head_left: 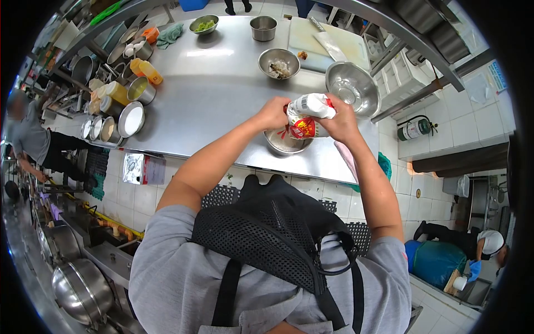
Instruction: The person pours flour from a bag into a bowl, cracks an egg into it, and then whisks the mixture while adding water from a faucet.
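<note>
Over the near edge of the steel table, a white plastic bag with a red and yellow label [303,128] is gripped between both hands. My left hand [273,114] is closed on its left side. On the upper right side, my right hand [340,121] is wrapped round the bag. Directly beneath sits a metal bowl [288,147], partly covered by the bag, with pale contents I cannot make out. A large steel bowl [364,92] stands just beyond my right hand. Farther back is a smaller bowl [267,58] holding whitish and dark food pieces.
A cutting board [300,39] carries a cleaver [330,46] at the back right. Squeeze bottles [150,72] and metal containers [132,119] line the left side. A pink cloth [346,158] hangs at the front edge. Co-workers are at left [30,133] and lower right [464,242].
</note>
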Demonstrator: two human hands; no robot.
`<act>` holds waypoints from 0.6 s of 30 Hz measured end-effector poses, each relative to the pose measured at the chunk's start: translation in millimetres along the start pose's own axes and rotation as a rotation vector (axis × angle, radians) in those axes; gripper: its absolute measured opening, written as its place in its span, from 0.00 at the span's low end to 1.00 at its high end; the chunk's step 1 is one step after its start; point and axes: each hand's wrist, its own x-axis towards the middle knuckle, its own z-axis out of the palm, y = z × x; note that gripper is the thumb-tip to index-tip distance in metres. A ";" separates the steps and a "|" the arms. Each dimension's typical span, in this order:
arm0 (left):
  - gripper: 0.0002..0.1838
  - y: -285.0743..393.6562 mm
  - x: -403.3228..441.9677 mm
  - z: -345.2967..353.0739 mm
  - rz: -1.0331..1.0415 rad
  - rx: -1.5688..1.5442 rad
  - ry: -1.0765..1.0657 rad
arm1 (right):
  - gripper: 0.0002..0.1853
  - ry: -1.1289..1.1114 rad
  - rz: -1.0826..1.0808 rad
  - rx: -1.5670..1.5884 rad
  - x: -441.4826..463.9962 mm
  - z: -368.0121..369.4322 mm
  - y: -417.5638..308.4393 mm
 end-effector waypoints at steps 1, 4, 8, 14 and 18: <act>0.14 2.7 -0.3 0.6 0.001 -0.024 0.006 | 0.21 0.005 0.001 -0.001 0.5 2.0 0.7; 0.15 21.3 -6.8 -1.6 -0.070 -0.108 -0.024 | 0.21 0.038 -0.016 0.015 2.2 11.0 8.2; 0.16 14.0 -6.1 5.1 0.029 -0.064 0.041 | 0.23 0.048 -0.014 0.029 1.7 19.3 10.7; 0.17 -8.4 -1.0 2.9 -0.025 -0.087 -0.034 | 0.23 0.037 -0.012 0.106 3.5 12.0 8.7; 0.15 -16.8 -2.2 -5.8 -0.140 -0.243 -0.113 | 0.22 -0.007 -0.022 0.122 8.3 -11.5 0.4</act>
